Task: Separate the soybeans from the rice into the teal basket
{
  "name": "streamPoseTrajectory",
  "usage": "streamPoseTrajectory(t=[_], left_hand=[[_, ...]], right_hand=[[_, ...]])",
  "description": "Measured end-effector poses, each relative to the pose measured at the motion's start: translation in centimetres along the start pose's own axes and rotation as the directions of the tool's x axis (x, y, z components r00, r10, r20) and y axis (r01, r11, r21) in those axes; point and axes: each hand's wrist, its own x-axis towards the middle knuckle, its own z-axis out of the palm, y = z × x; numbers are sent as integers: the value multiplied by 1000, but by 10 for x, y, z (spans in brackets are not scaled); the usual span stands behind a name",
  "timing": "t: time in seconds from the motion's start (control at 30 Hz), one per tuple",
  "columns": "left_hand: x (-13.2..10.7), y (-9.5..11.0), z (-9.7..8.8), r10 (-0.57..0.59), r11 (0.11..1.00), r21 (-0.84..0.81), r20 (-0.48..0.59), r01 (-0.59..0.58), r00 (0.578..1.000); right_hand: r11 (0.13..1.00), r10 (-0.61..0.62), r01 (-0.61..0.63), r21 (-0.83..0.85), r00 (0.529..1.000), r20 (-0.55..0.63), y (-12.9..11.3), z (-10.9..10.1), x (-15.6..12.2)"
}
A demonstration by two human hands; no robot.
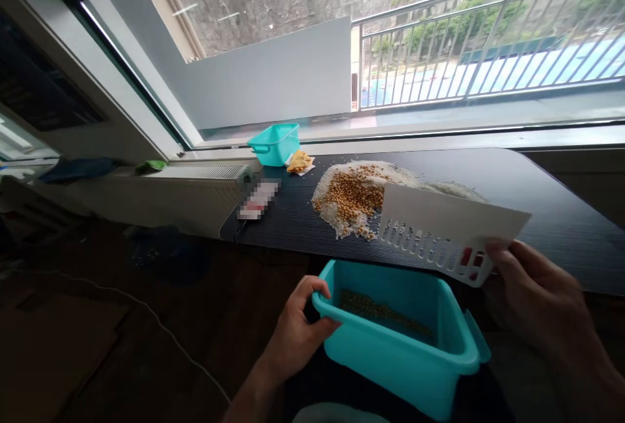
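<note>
My left hand (pixel 297 328) grips the left end of a turquoise plastic bin (pixel 390 335), thumb and fingers closed over its rim. Inside the bin lies a thin layer of small greenish beans or grains (pixel 371 309). In my right hand (pixel 541 286) is a flat white plastic divider (pixel 449 218), slotted along its lower edge and held by its right end. The divider stands over the near right part of a spread heap of white rice-like grains (pixel 334 218) and golden-brown beans (pixel 354 192), and hides some of it.
The heap rests on a dark table (pixel 512 176) by a window. A second turquoise bin (pixel 277 144) stands at the table's far left, with a crumpled yellowish cloth-like thing (pixel 299 161) beside it. A blurred-out flat item (pixel 258 200) lies near the left edge. A radiator (pixel 200 176) is further left.
</note>
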Motion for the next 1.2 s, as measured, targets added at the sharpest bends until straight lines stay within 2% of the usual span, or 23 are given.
streamPoseTrajectory(t=[0.1,0.2,0.33,0.4,0.47,0.57,0.63,0.73,0.8,0.93,1.07,1.2], left_hand=[[0,2,-1,-9,1000,15,52,9,999],[-2,-3,-5,-5,999,40,58,3,998],[-7,-20,-6,10,1000,14,10,-10,1000],[-9,-26,-5,13,1000,-4,-7,-13,1000],[-10,-28,-5,14,1000,-8,-11,-14,1000],[-6,-19,-8,20,1000,1,19,-20,1000],[-2,-7,-11,22,1000,12,59,-22,998],[5,10,-13,-35,999,36,172,29,984],[7,14,-12,-43,999,30,186,38,982],[9,-2,-2,-22,1000,23,93,20,995],[7,-21,7,2,994,111,-20,0,1000],[5,-23,10,-2,988,155,-24,6,1000]], right_hand=[[978,122,-125,165,992,31,-2,3,4],[938,147,-163,307,986,73,-15,1,1],[923,72,-125,364,985,154,-30,-4,-12],[925,30,-83,370,989,146,-32,-5,-17],[925,6,-39,378,996,87,-31,-4,-17],[932,-44,36,360,999,15,-26,2,-11],[947,-78,59,317,996,47,-23,6,-3],[962,-74,35,270,988,135,-18,10,9],[966,-71,25,258,983,170,-15,11,16],[961,-145,93,260,971,189,-14,19,21],[933,-270,219,286,950,154,-17,40,22],[928,-296,246,281,943,154,-12,57,29]])
